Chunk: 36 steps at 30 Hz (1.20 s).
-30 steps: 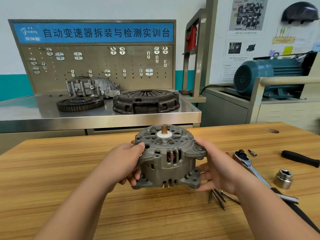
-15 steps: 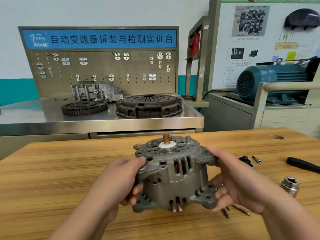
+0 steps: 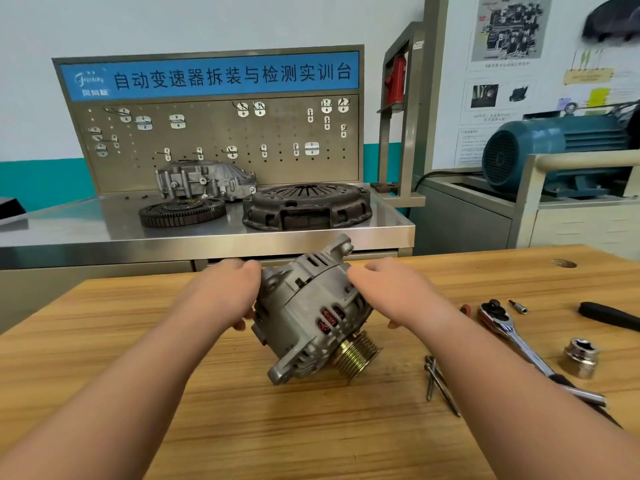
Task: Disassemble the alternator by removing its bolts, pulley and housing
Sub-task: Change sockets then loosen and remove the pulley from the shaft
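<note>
The grey alternator (image 3: 308, 313) is tilted over the wooden table (image 3: 104, 341), its ribbed brass-coloured pulley (image 3: 358, 353) pointing toward me and to the right. My left hand (image 3: 225, 292) grips its left side, fingers curled behind the housing. My right hand (image 3: 398, 289) holds its right side, thumb underneath. Copper windings show through the housing slots. Several long removed bolts (image 3: 438, 382) lie on the table to the right of the alternator.
A ratchet wrench (image 3: 512, 330) lies at the right, with a chrome socket (image 3: 581, 356), a small bit (image 3: 518, 306) and a black handle (image 3: 609, 316) near it. Behind the table, a steel bench (image 3: 86, 233) carries a clutch cover (image 3: 306, 206), a flywheel (image 3: 181, 212) and a casing.
Both hands have tipped the alternator over: the shaft end that faced up now points away, and the pulley has come into view at the front. The camera view also shifted.
</note>
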{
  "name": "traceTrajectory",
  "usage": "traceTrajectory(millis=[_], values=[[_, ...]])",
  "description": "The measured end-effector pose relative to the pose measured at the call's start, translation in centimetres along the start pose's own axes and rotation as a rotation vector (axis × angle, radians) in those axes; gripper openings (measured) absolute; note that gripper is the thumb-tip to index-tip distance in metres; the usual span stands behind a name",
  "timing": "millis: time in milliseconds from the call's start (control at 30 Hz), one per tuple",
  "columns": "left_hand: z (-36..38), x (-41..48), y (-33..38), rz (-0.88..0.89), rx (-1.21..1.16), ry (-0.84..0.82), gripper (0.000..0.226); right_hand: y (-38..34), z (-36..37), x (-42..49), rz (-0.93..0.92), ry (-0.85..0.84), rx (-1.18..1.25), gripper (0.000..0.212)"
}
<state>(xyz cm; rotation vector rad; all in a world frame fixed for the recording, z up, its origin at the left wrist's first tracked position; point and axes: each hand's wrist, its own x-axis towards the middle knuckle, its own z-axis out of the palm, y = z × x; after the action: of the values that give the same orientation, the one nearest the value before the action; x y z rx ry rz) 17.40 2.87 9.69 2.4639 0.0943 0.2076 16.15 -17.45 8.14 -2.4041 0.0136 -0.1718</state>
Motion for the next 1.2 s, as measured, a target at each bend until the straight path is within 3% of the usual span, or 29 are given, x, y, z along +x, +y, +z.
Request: traceTrajectory(millis=[67,167,233,300,367,467,500,600,800,967,1200], values=[[0.3,-0.6,0.0,0.204,0.191,0.227,0.027,0.5,0.6,0.0,-0.045,0.064,0.043,0.037],[2.2,-2.2,0.8,0.479,0.359,0.216,0.055,1.1,1.5,-0.1,-0.101,0.159,0.067,0.035],[3.1,-2.1,0.8,0.493,0.496,0.226,0.077,1.5,1.7,-0.1,-0.111,0.167,0.127,0.037],[3.2,-1.5,0.2,0.473,0.522,0.271,0.077,2.3,1.6,-0.6,-0.087,0.105,0.369,0.041],[3.3,-0.6,-0.7,0.447,0.503,0.312,0.063,3.3,1.7,-1.5,-0.045,-0.004,0.558,0.065],[3.4,1.4,-2.3,0.348,0.478,0.325,0.042,5.1,2.8,-2.5,-0.023,-0.165,0.433,0.109],[3.3,1.9,-3.0,0.317,0.452,0.321,0.037,5.5,3.5,-2.6,-0.029,-0.217,0.384,0.109],[3.2,2.3,-4.8,0.323,0.360,0.356,0.030,5.6,5.9,-2.4,-0.089,-0.239,0.361,0.072],[3.7,1.5,-4.3,0.386,0.385,0.420,0.024,5.2,7.2,-0.2,0.099,-0.082,0.547,0.058],[3.9,1.6,-4.6,0.370,0.347,0.436,0.020,5.1,7.6,-0.4,0.071,-0.024,0.679,0.031],[4.2,-0.4,-4.9,0.380,0.185,0.407,0.020,4.3,5.9,-2.0,0.054,0.144,0.621,0.043]])
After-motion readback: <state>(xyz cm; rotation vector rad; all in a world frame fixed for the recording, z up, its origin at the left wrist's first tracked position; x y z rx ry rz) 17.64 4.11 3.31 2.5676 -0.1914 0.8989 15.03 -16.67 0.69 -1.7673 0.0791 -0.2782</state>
